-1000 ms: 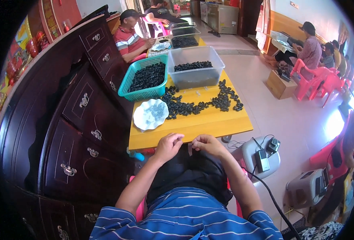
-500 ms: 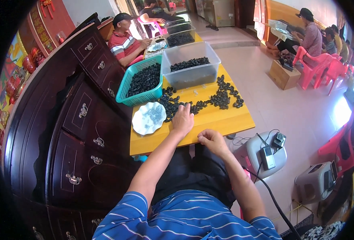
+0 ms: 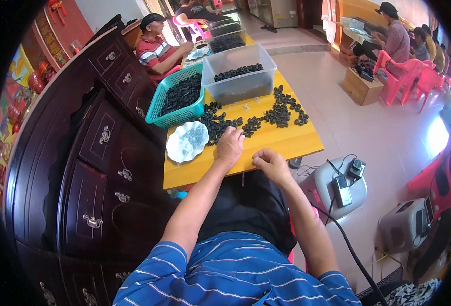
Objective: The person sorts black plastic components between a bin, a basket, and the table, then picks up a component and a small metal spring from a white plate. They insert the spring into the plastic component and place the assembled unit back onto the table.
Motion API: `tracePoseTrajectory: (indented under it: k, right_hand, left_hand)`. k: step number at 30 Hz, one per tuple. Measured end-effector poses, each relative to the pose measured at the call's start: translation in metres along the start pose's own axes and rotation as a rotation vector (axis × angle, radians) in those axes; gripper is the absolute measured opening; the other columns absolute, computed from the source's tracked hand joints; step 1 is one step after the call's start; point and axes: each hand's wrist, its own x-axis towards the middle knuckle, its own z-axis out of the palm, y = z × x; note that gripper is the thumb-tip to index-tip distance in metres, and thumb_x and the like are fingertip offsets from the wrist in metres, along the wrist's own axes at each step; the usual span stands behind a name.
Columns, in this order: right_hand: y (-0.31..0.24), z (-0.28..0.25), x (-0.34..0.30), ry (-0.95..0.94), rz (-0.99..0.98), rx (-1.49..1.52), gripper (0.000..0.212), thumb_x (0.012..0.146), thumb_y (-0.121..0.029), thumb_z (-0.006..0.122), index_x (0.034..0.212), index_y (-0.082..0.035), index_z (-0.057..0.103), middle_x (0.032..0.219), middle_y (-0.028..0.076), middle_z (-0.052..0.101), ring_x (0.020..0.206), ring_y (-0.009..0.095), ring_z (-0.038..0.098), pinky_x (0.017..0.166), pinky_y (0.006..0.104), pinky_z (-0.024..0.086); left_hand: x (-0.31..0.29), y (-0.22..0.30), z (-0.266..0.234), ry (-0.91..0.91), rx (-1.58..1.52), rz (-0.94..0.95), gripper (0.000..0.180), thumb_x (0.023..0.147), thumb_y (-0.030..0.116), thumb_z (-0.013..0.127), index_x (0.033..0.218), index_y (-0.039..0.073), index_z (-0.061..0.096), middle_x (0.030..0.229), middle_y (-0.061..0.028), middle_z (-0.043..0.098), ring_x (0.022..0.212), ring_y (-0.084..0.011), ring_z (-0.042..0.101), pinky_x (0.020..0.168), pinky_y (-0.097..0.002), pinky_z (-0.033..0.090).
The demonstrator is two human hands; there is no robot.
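Two bare hands are working at the near edge of a yellow table (image 3: 286, 145). The left hand (image 3: 230, 145) is lying knuckles up, fingers curled down into the near end of a scatter of small black pieces (image 3: 256, 118); whether it is pinching one cannot be told. The right hand (image 3: 270, 164) is hovering just beside it at the table's edge, fingertips drawn together, its contents hidden. A white scalloped plate (image 3: 187, 141) is sitting just left of the left hand. Beyond the pieces, a teal basket (image 3: 178, 97) and a clear plastic tub (image 3: 239, 74) are standing side by side, both holding more black pieces. A dark wooden cabinet (image 3: 98, 148) is running along the table's left side.
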Motion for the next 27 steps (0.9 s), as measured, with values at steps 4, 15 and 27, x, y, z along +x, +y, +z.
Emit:
tracePoseTrajectory:
  k: [4, 15, 27]
  right_hand:
    - [-0.002, 0.001, -0.001, -0.01, -0.016, 0.096, 0.02, 0.087, -0.016, 0.069, 0.099, -0.001, 0.069, 0.083, 0.004, 0.07, 0.077, 0.011, 0.065, 0.073, 0.027, 0.052]
    - [-0.028, -0.001, -0.008, -0.037, 0.24, 0.495, 0.024, 0.099, -0.027, 0.06, 0.104, -0.004, 0.063, 0.084, 0.002, 0.066, 0.07, 0.009, 0.059, 0.059, 0.0216, 0.044]
    - [-0.02, -0.008, -0.009, -0.033, 0.198, 0.543, 0.02, 0.1, -0.028, 0.058, 0.096, -0.008, 0.06, 0.08, 0.0, 0.064, 0.066, 0.008, 0.058, 0.061, 0.0216, 0.046]
  left_hand:
    - [-0.003, 0.001, -0.008, 0.089, -0.069, 0.045, 0.017, 0.086, 0.012, 0.067, 0.102, 0.006, 0.067, 0.098, -0.0142, 0.061, 0.089, -0.0339, 0.062, 0.079, -0.0425, 0.051]
    - [-0.058, 0.075, -0.042, 0.017, -0.585, -0.161, 0.018, 0.092, 0.003, 0.062, 0.108, 0.0, 0.069, 0.093, -0.0067, 0.066, 0.085, -0.0141, 0.064, 0.075, -0.0283, 0.052]
    - [-0.034, 0.049, -0.044, -0.182, -0.696, -0.128, 0.016, 0.09, 0.011, 0.071, 0.102, 0.001, 0.069, 0.081, -0.0011, 0.07, 0.071, -0.0063, 0.062, 0.065, -0.0248, 0.052]
